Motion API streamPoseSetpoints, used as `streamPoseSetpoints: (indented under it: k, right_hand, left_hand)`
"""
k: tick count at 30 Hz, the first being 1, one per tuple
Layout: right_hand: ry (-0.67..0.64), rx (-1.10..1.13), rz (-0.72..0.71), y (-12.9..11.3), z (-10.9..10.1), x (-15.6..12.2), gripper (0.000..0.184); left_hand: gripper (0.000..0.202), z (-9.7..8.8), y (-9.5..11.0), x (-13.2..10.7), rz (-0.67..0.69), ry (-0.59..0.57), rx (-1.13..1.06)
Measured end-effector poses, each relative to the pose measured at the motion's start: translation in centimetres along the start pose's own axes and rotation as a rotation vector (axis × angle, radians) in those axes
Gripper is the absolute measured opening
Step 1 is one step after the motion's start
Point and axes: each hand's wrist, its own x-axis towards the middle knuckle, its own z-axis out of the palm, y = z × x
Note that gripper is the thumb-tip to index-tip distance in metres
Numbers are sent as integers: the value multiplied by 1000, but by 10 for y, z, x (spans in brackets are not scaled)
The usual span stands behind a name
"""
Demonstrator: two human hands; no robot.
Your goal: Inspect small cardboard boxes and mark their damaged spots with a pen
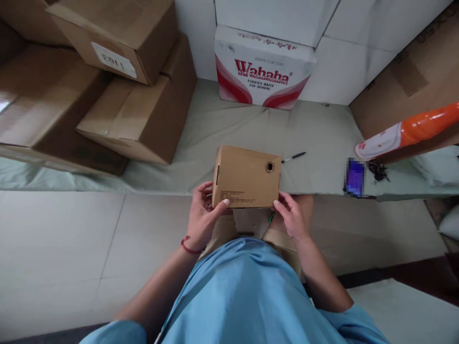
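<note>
A pale blue shirt (pixel 247 296) fills the bottom of the view, and both bare forearms reach forward from it. The left hand (pixel 202 217), with a red cord bracelet (pixel 187 247) at its wrist, is closed round the left end of a small cardboard box (pixel 246 177), thumb pressed on the printed near face. The right hand (pixel 292 217) pinches the lower right corner more lightly, fingers only half curled. The box sits at the near edge of the cloth-covered table (pixel 322 138), partly overhanging it.

In my judgement, a firmer right-hand hold would keep the box level.

Tan shapes under the box cannot be identified, and the fingers behind it are hidden. Further off lie a pen (pixel 294 156) and a blurred purple object (pixel 355 177). Beyond them stand brown cartons (pixel 136 114) and a Wahaha water carton (pixel 263 71).
</note>
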Motion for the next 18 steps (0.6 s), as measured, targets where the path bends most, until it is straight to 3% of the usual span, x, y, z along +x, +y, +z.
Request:
streamPoseSetpoints:
  k: [6, 11, 14, 18]
  right_hand:
    - [-32, -48, 18, 1, -5, 4, 44]
    - [53, -186, -6, -3, -27, 25, 49]
    - [172, -443, -81, -13, -57, 52, 50]
    - [527, -740, -232, -29, -126, 88, 48]
  left_hand:
    - [83, -21, 8, -13, 57, 149, -59]
    - [78, -35, 32, -19, 281, 213, 15]
    - [74, -38, 40, -19, 296, 240, 28]
    - [67, -42, 32, -15, 105, 295, -87]
